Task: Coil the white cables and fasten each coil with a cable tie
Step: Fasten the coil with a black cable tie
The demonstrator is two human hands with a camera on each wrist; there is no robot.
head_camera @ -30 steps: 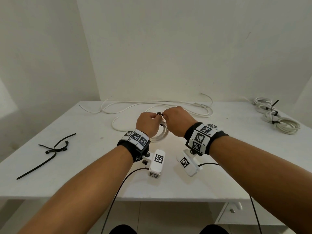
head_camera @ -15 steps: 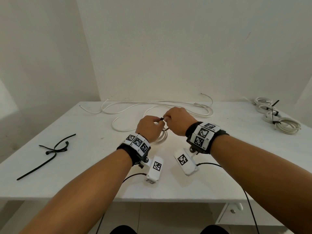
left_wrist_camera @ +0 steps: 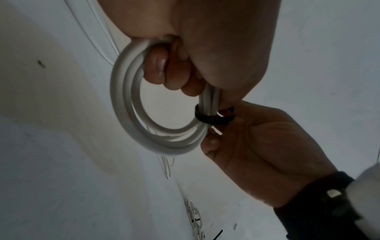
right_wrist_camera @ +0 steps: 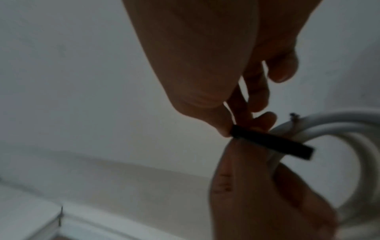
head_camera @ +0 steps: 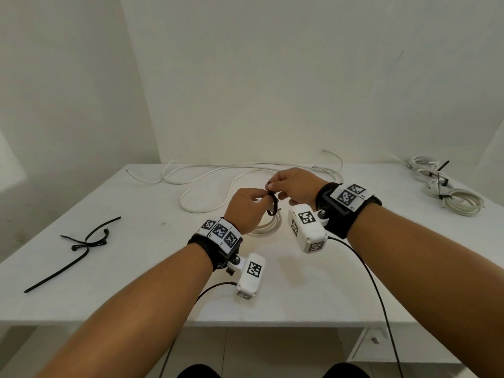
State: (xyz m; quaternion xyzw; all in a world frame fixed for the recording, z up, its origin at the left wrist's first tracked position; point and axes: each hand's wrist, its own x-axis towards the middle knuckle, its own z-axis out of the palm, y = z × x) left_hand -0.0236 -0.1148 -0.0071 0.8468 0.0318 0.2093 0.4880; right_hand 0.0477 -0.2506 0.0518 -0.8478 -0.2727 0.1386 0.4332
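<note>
A small white cable coil (head_camera: 268, 226) hangs just above the table, and my left hand (head_camera: 259, 199) grips its top with curled fingers (left_wrist_camera: 174, 73). A black cable tie (head_camera: 272, 205) is looped around the coil's strands (left_wrist_camera: 131, 105) right below that grip. My right hand (head_camera: 272, 185) pinches the tie's end between thumb and fingertips. The wrist views show the tie band (left_wrist_camera: 211, 117) loose around the bundle, with its flat strip (right_wrist_camera: 271, 142) sticking out from the pinch. Long uncoiled white cables (head_camera: 218, 175) lie behind the hands.
Spare black cable ties (head_camera: 84, 241) lie on the left of the white table (head_camera: 136, 296). Several tied white coils (head_camera: 450, 195) sit at the far right corner. The walls stand close behind and to the left.
My right hand has risen and turned a little, drawing the tie's end up. The tie loop now shows between the hands. The left hand keeps its grip on the coil.
</note>
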